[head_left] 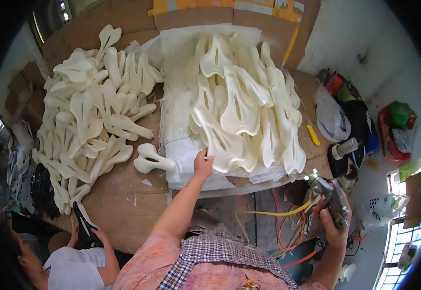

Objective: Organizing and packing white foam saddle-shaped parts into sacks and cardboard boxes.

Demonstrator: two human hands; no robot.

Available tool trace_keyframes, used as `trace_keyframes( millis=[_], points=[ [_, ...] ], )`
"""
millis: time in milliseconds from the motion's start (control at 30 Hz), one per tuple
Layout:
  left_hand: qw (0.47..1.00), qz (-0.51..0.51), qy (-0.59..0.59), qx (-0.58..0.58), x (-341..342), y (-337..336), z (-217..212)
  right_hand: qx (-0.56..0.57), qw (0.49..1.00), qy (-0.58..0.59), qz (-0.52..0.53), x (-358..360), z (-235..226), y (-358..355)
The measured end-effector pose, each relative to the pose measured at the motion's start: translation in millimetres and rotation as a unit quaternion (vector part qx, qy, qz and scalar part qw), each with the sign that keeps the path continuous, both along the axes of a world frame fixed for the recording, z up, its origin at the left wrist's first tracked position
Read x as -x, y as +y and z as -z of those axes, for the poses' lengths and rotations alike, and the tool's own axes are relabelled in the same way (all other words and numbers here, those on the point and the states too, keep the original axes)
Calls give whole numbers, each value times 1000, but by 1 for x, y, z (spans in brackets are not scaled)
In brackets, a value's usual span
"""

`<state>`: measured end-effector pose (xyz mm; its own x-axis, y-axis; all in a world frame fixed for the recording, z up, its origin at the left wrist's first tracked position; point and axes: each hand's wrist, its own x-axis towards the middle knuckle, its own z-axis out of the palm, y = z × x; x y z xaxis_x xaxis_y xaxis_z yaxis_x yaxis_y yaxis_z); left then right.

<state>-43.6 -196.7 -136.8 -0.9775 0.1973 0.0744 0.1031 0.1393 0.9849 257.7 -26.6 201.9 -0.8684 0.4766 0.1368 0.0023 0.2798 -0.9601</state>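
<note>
My left hand reaches forward, fingers closed on the near edge of a cream foam bicycle saddle pad. That pad lies at the front of a heap of similar saddle pads on a sheet of white paper. To the right, my right hand is wrapped round a grimy metal spray gun, held up beside the heap's near right corner. The gun's nozzle tilts up and to the left. A yellow hose runs from it to the left.
At left a second pile of saddle pads covers the cardboard, with one loose pad between piles. A co-worker at lower left handles a black-and-white saddle piece. A yellow knife, bags and tangled hoses are at right.
</note>
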Motion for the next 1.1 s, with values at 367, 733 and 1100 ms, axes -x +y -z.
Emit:
trace_keyframes(
  millis=[367,733,1100],
  points=[
    [942,158,-175,-240,85,-3,-112,11,998,-55,-4,10,10,5],
    [927,138,-261,-229,96,66,-93,56,998,-36,11,30,26,-12],
    [823,-91,-129,-545,144,-150,-122,60,998,-5,4,55,65,29]
  ],
)
